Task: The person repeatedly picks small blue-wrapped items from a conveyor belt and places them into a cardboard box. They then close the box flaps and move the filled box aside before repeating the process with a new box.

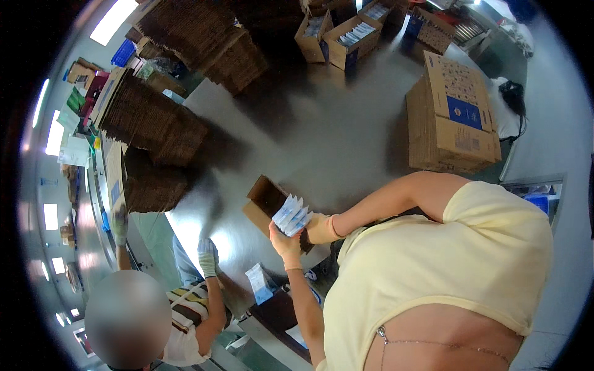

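A small bundle of white-and-blue flat packets (291, 214) stands at the mouth of an open brown cardboard box (254, 212), which is tilted on the metal table. My left hand (286, 248), in a thin pale orange glove, is closed round the near left side of the packets. My right hand (320, 229), gloved the same way, is closed against their right end; its fingertips are partly hidden. The lower part of the packets and the box's near side are covered by my hands.
More packets (260, 284) lie at the table's near edge. A large carton (448, 117) stands right; stacked flattened cardboard (154, 120) rises left. Filled boxes (352, 43) sit at the back. At the left, a co-worker's gloved hand (208, 256) is at the table (297, 136).
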